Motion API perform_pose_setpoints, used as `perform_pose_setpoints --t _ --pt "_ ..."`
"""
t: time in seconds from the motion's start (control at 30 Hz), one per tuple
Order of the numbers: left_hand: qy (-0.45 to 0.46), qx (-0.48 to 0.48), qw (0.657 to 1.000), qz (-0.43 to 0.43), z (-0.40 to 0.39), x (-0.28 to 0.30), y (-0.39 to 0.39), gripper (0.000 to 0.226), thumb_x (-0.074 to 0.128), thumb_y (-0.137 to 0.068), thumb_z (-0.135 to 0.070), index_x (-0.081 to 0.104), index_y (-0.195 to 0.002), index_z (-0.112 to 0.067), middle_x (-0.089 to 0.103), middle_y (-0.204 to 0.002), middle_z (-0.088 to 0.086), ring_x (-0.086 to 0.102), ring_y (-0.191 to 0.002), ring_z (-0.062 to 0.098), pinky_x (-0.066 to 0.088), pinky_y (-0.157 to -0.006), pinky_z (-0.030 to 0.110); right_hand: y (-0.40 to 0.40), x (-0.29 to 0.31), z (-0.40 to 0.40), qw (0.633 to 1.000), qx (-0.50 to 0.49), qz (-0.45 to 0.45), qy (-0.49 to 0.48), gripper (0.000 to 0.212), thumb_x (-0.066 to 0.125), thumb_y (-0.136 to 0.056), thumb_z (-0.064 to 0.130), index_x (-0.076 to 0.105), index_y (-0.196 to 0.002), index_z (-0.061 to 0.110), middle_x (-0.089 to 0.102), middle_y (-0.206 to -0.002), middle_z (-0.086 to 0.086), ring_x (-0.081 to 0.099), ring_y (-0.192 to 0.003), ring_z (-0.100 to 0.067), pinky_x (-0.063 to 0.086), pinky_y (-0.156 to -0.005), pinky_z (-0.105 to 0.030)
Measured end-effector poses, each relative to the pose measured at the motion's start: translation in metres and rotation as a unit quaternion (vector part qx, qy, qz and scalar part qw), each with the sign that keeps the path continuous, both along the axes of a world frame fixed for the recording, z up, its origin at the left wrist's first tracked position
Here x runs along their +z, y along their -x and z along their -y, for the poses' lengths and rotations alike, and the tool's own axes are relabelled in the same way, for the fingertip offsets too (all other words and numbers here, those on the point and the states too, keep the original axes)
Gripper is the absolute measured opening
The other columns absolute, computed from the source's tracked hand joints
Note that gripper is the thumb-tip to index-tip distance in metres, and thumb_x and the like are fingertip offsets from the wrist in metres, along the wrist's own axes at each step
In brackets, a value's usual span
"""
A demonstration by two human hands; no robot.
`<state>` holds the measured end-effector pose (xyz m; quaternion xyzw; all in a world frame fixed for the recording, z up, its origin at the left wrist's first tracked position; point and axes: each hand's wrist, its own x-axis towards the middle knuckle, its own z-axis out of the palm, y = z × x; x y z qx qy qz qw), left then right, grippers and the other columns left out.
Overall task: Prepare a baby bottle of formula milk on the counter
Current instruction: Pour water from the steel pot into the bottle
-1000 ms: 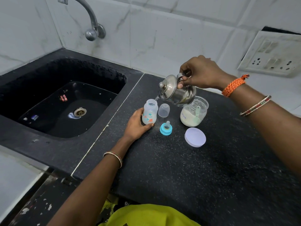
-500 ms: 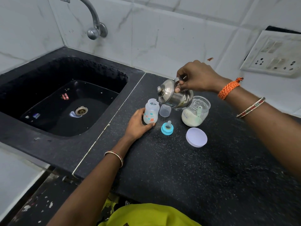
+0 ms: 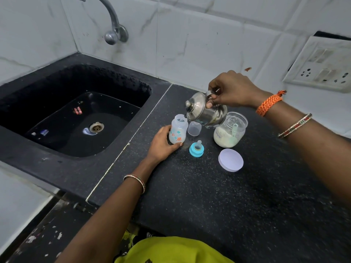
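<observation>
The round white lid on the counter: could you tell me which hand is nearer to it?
Left. The left hand grips the bottle left of the lid; the right hand holds the kettle farther back.

The spout of the steel kettle (image 3: 204, 111) gripped by the right hand (image 3: 230, 91) is hidden behind its lid. The level inside the baby bottle (image 3: 178, 131), behind the left hand (image 3: 161, 144), cannot be made out. The tap (image 3: 112, 25) is cut off at the top edge.

On the counter (image 3: 209, 196), my left hand (image 3: 161, 143) grips the bottle (image 3: 177, 130); my right hand (image 3: 230, 92) tilts the kettle (image 3: 206, 111) above, at 1 o'clock. The cap (image 3: 194, 128) is beside the bottle at 3 o'clock, the teat (image 3: 197, 148) at 4, the jar (image 3: 229, 131) further at 3, its lid (image 3: 230, 160) at 4. The sink (image 3: 72, 118) lies at 9.
</observation>
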<state>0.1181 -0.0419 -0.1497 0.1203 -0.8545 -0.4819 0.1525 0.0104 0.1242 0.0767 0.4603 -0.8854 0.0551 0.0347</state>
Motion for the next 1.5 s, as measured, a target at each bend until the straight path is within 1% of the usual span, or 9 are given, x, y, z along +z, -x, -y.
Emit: perform_pose_setpoints --t 0.23,0.4,0.47,0.63,0.73,0.9,1.13,1.3,1.5 --pt "0.002 -0.001 1.000 -0.001 0.0000 0.0006 -0.0006 0.067 0.078 -0.074 -0.026 0.046 -0.131 -0.016 0.052 -0.132 0.005 0.051 -0.118 0.015 0.042 -0.093 0.025 -0.0011 -0.0006 -0.0003 1.000 -0.007 -0.007 -0.004 0.030 0.077 -0.073 0.037 0.058 -0.062 0.016 0.059 -0.061 -0.001 0.059 -0.070 -0.028 0.032 -0.052 -0.026" --pt "0.000 -0.003 1.000 -0.001 0.0007 0.0001 0.0002 0.067 0.078 -0.074 -0.027 0.045 -0.131 -0.016 0.052 -0.132 0.004 0.050 -0.116 0.012 0.042 -0.093 0.024 -0.0028 -0.0018 -0.0011 1.000 -0.008 -0.009 -0.003 0.031 0.077 -0.073 0.037 0.059 -0.064 0.014 0.064 -0.067 -0.006 0.061 -0.072 -0.028 0.036 -0.056 -0.028" --pt "0.002 -0.005 1.000 -0.003 0.0011 -0.0004 0.0004 0.067 0.078 -0.073 -0.027 0.046 -0.131 -0.017 0.053 -0.131 0.004 0.049 -0.113 0.009 0.041 -0.091 0.023 -0.0035 -0.0020 -0.0015 1.000 -0.011 -0.007 -0.004 0.030 0.077 -0.073 0.036 0.057 -0.062 0.016 0.062 -0.065 -0.004 0.060 -0.071 -0.027 0.034 -0.054 -0.027" --pt "0.007 -0.006 1.000 -0.002 0.0019 -0.0022 0.0010 0.067 0.078 -0.073 -0.028 0.046 -0.131 -0.017 0.053 -0.130 0.003 0.051 -0.111 0.010 0.041 -0.091 0.024 -0.0033 -0.0019 -0.0013 1.000 -0.015 -0.023 -0.008 0.025 0.075 -0.075 0.031 0.059 -0.064 0.015 0.058 -0.062 0.000 0.056 -0.066 -0.025 0.030 -0.050 -0.024" --pt "-0.005 -0.010 1.000 -0.013 0.0008 -0.0007 0.0004 0.070 0.079 -0.071 -0.025 0.044 -0.132 -0.019 0.053 -0.131 0.002 0.052 -0.112 0.009 0.040 -0.089 0.020 -0.0032 -0.0020 -0.0006 0.999 -0.012 -0.030 -0.010 0.023 0.074 -0.076 0.030 0.060 -0.065 0.015 0.058 -0.062 0.000 0.056 -0.066 -0.025 0.029 -0.050 -0.024" --pt "-0.028 -0.017 0.999 -0.022 0.0003 0.0028 -0.0012 0.076 0.080 -0.071 -0.022 0.040 -0.134 -0.021 0.052 -0.136 0.000 0.048 -0.113 0.003 0.033 -0.084 0.006 -0.0029 -0.0015 -0.0006 0.999 -0.010 -0.030 -0.008 0.023 0.075 -0.076 0.030 0.061 -0.067 0.013 0.061 -0.066 -0.003 0.057 -0.068 -0.026 0.030 -0.050 -0.022" --pt "-0.029 -0.016 0.999 -0.019 -0.0008 0.0044 -0.0019 0.076 0.080 -0.072 -0.021 0.039 -0.136 -0.019 0.051 -0.137 0.002 0.048 -0.115 0.005 0.039 -0.093 0.020 -0.0027 -0.0024 0.0004 0.999 -0.015 -0.033 -0.017 0.019 0.072 -0.078 0.025 0.061 -0.068 0.013 0.063 -0.068 -0.006 0.060 -0.071 -0.028 0.031 -0.051 -0.024" --pt "-0.026 -0.015 0.999 -0.015 -0.0007 0.0030 -0.0013 0.075 0.080 -0.072 -0.021 0.040 -0.136 -0.018 0.051 -0.137 0.003 0.049 -0.118 0.009 0.039 -0.094 0.021 -0.0025 -0.0017 0.0002 0.999 -0.013 -0.034 -0.014 0.022 0.073 -0.078 0.029 0.064 -0.073 0.010 0.066 -0.072 -0.008 0.060 -0.072 -0.028 0.031 -0.050 -0.022" --pt "-0.004 -0.006 1.000 -0.009 0.0005 -0.0006 0.0004 0.068 0.079 -0.072 -0.024 0.045 -0.131 -0.016 0.053 -0.132 0.004 0.052 -0.117 0.015 0.042 -0.093 0.025 -0.0031 -0.0019 -0.0001 0.999 -0.017 -0.038 -0.015 0.023 0.074 -0.077 0.032 0.064 -0.072 0.012 0.064 -0.070 -0.005 0.059 -0.070 -0.027 0.027 -0.049 -0.021"
